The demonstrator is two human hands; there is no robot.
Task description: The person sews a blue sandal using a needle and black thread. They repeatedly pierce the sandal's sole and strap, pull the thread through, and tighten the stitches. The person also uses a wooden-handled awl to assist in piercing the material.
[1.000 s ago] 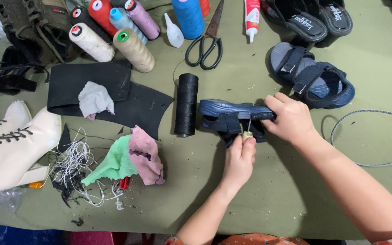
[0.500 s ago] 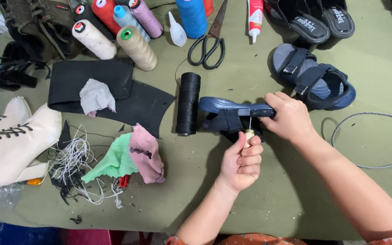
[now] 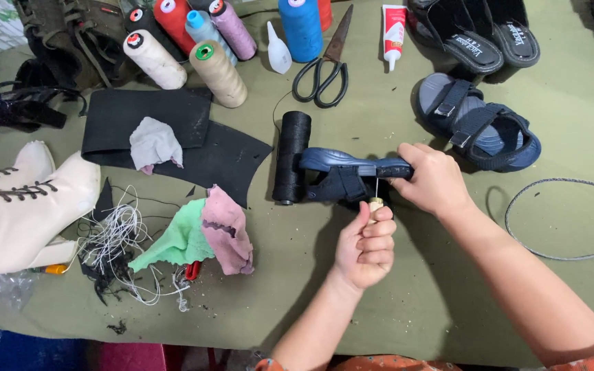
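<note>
The left hand (image 3: pixel 366 244) is closed in a fist around a small awl (image 3: pixel 375 200). The right hand (image 3: pixel 431 178) grips the blue sandal (image 3: pixel 342 172) tight.

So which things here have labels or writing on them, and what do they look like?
Glue tube: top middle, beside the scissors; white with red print.
Black sandals: top right corner; pale writing on the insoles.
Thread cones: top left; round coloured stickers on their ends.

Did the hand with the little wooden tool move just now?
Yes. The left hand pulled down and away from the blue sandal, toward the table's near edge; the needle now shows between them. The black spool stayed put.
</note>
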